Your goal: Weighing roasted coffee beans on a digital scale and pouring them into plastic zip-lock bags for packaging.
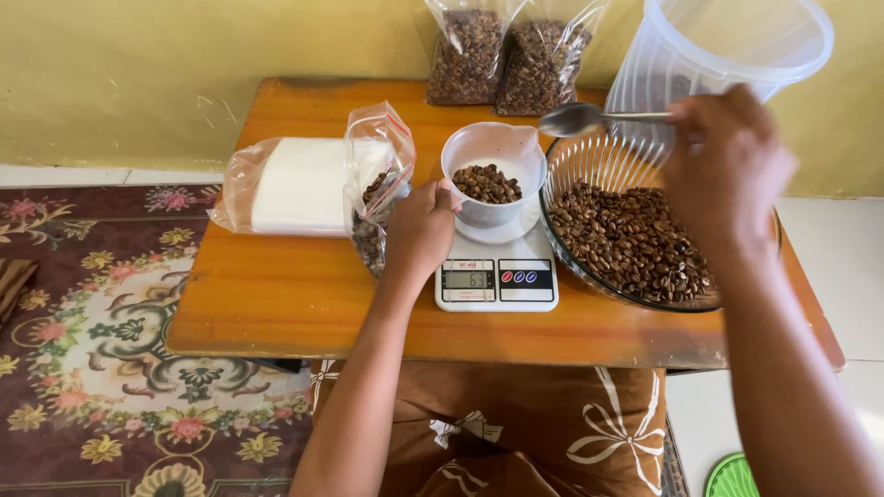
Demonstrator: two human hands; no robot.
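- While the person's lap in brown flowered cloth [516,433] fills the near edge, a patterned rug [101,368] lies on the floor to the left.
- On the orange wooden counter [276,304], a white kitchen scale [497,276] sits nearest the body.
- Left hand [419,230] rests against the side of the small white cup [493,175] standing on the scale, its grip curled loosely round the cup's wall; the cup holds a shallow layer of coffee beans [486,184].
- Just right of the scale, a glass bowl [575,166] holds many more beans.
- Right hand [727,166] hovers above that bowl, grip pinched tight on the handle of a metal spoon [575,118], whose bowl points toward the cup.
- Left of the cup lie a half-filled plastic bag [378,184] and a wrapped white stack [295,184].
- Farthest back, two bean bags [502,60] and a clear tub [727,46] lean at the yellow wall [184,74].
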